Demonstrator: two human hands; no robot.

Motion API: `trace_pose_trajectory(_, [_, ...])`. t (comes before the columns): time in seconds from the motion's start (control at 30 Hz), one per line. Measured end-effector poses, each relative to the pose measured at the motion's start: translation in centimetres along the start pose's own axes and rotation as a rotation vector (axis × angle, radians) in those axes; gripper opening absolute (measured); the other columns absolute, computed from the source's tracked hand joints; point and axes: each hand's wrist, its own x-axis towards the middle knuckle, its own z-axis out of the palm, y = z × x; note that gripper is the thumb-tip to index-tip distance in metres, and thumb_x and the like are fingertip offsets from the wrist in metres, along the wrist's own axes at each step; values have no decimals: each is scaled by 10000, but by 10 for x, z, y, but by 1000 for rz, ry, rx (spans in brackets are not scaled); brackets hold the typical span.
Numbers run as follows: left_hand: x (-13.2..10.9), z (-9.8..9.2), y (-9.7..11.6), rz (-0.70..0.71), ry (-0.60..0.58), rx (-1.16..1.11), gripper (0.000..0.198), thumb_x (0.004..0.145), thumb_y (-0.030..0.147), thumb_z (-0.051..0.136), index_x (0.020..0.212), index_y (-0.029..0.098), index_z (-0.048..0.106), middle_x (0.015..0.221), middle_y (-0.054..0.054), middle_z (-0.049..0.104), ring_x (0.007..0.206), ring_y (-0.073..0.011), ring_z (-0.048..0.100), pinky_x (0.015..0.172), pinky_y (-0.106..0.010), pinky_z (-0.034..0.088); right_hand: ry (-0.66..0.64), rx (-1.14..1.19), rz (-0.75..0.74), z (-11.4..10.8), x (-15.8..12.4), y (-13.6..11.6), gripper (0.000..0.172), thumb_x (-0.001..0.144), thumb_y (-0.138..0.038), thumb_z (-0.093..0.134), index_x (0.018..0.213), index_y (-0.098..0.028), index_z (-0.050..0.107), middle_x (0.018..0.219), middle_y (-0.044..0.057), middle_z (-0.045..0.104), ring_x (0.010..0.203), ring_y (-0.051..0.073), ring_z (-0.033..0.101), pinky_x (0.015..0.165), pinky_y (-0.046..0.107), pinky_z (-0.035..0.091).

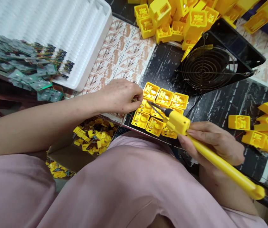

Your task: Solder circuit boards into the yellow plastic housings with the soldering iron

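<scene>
Right hand [209,142], right of centre: fingers and thumb wrapped around the body of a yellow soldering iron [177,122], grip clamped on it. Handle runs down toward the lower right; the dark nozzle and thin metal tip point up-left, over the middle row of the housing block.

Left hand [127,96], centre of frame: forefinger and thumb together, grip pinched on thin wires [134,100], right at the block's left edge. Strands are too fine for us to trace to their ends.

Block of open yellow housings [154,126] sits mid-frame on the black surface [215,109], near its front edge, packed three by three, open sides up. We see moulded ribs inside; the iron partly covers the middle and lower rows.

Around it: black fan [202,69] with wire guard, upper right, tilted; a heap of yellow housings [164,19] above it at the top; a smaller group [254,138] at the right edge. Upper left, we have a white foam tray [96,44] with green circuit boards [29,79] heaped at its near side, wired to dark connectors [61,55]. Lower left, below the left forearm: cardboard box [65,156] and small yellow parts [98,136].
</scene>
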Motion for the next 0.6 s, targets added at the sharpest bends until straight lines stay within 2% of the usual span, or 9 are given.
trace_pose_trajectory(0.03, [0,0,-1,-12,22,-17,283,885,268,543,1008,220,793,887,-27,770,984,-260,770,897,-340,551,41,-9,-1,0,-2,2,225,848,-166,873,1005,-229,724,790,-11,771,669,145,758,607,214,644])
trace_pose_trajectory(0.1, [2,1,-1,-32,66,-36,289,883,275,536,1011,225,791,892,-20,768,1000,-256,769,901,-334,551,116,-47,-35,2,-7,5,428,822,-156,890,1214,-222,731,900,19,805,713,164,776,634,233,656])
trace_pose_trajectory(0.13, [2,2,-1,-39,78,-37,284,881,280,538,1001,225,790,893,-18,767,1009,-258,768,908,-334,551,120,-71,-30,3,-9,6,511,818,-157,893,1293,-227,716,956,30,816,740,175,787,657,247,667])
trace_pose_trajectory(0.2, [4,3,-1,-50,76,-28,276,878,288,540,983,224,787,899,-19,765,1026,-267,768,923,-339,550,99,-78,-24,6,-12,7,564,819,-158,894,1344,-232,701,1006,39,824,763,189,796,674,267,683])
trace_pose_trajectory(0.4, [5,4,0,-67,59,-6,307,883,320,523,1019,235,785,937,-11,764,1097,-279,756,973,-352,537,53,-20,-15,11,-8,2,334,807,-134,900,1060,-247,713,847,-16,786,742,182,781,630,271,672])
trace_pose_trajectory(0.5, [6,4,1,-74,52,-20,318,876,316,518,1022,231,788,970,-21,768,1137,-294,747,1008,-374,528,-8,-74,-87,12,1,-1,267,822,-125,891,965,-223,687,801,-23,771,704,157,768,627,229,649])
trace_pose_trajectory(0.6, [7,5,0,-62,73,-32,311,863,317,516,987,221,785,948,-28,766,1121,-305,751,988,-379,532,-57,-104,-168,10,9,-4,269,828,-120,894,944,-190,662,786,-4,763,690,141,756,640,205,633])
